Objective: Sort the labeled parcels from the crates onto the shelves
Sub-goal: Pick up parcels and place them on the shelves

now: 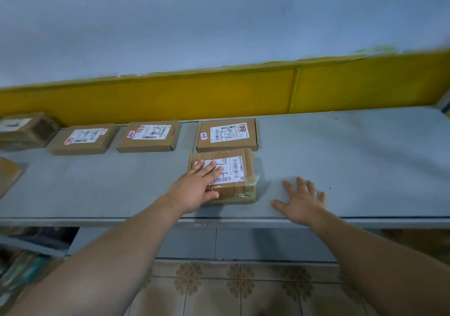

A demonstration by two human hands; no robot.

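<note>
Left hand point(194, 187) lies flat on top of the tape-wrapped brown cardboard parcel point(236, 190) with a white barcode label. Fingers point(207, 168) are straight across the label, thumb along the near edge, nothing curled round it. The parcel sits flat on the grey-blue shelf point(353, 157), mid-depth, just in front of the rightmost flat brown cardboard box point(227, 136); can't tell if the two touch. Right hand point(303, 201) is spread palm-down on bare shelf just right of the parcel, apart from it, holding nothing. Back row along the yellow wall band point(170, 96), going left: second flat labelled box point(148, 136), third flat labelled box point(84, 140), then a thicker brown box point(26, 129) at the far left, blurred. A brown cardboard piece point(8, 174) is cut off by the left frame edge. Patterned floor tiles point(219, 286) show below the shelf front.
</note>
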